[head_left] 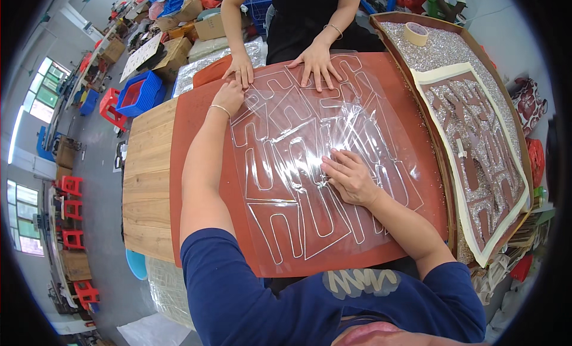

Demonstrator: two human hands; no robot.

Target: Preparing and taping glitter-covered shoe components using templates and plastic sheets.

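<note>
Clear plastic sheet (280, 179) with white outlined shapes lies on a red-brown sheet (411, 137), which covers much of the wooden surface (149, 191). Left hand (229, 99) at the clear sheet's far left corner, fingers bent, close to a co-worker's hand (239, 68); can't tell if they pinch the edge. Right hand (353, 179) rests palm down on the clear sheet, right of its middle, fingers slightly bent, not gripping anything. Co-worker's other hand (316, 63) spread flat on the far edge. To the right, a tray (390, 17) of silvery bits holds a tape roll (416, 34) and a cream-bordered panel (463, 74) with brown shapes.
</note>
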